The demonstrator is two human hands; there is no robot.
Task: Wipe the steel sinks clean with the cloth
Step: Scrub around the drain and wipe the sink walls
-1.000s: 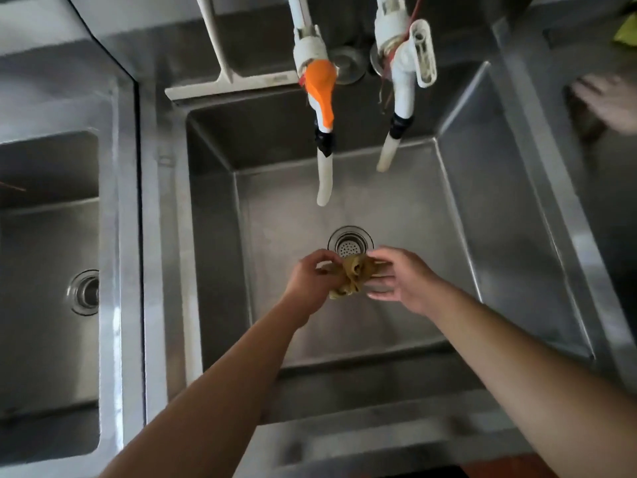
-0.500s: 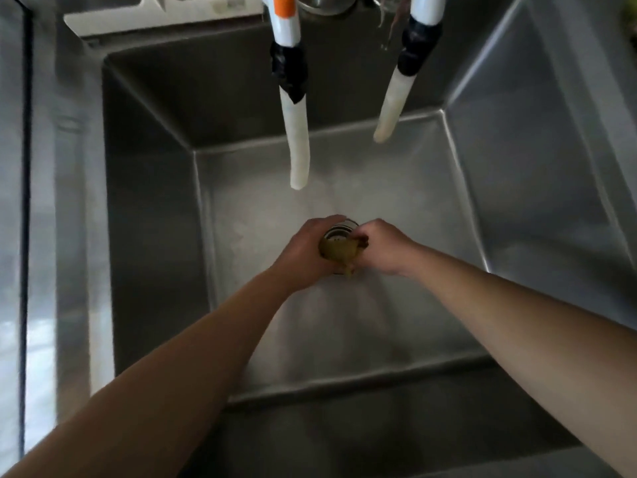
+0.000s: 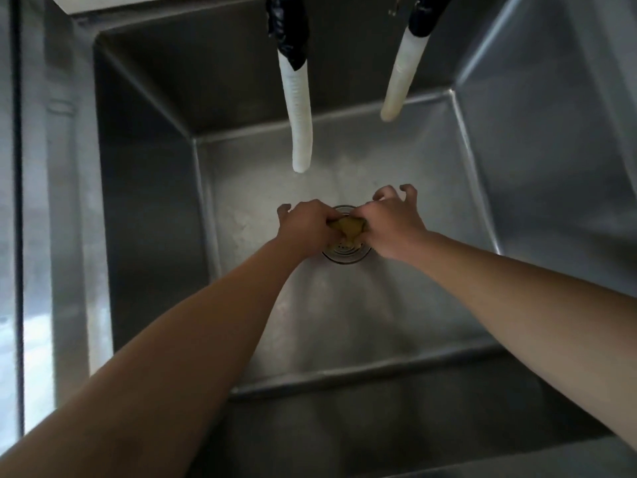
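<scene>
Right hand (image 3: pixel 393 229) fingers now splayed, both hands pinching cloth (image 3: pixel 348 229).

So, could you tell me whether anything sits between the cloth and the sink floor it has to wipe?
Nothing visible does. The left hand and right hand hold the bunched yellow cloth together just over the drain strainer, with bare sink floor around it. The two white hoses hang farther back.

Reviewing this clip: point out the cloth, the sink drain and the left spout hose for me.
cloth (image 3: pixel 348 228): head view, on the bunched yellow-brown fabric between the two hands.
sink drain (image 3: pixel 346 254): head view, on the perforated strainer's near part, below the cloth.
left spout hose (image 3: pixel 298 108): head view, on the white ribbed tube's middle.
</scene>
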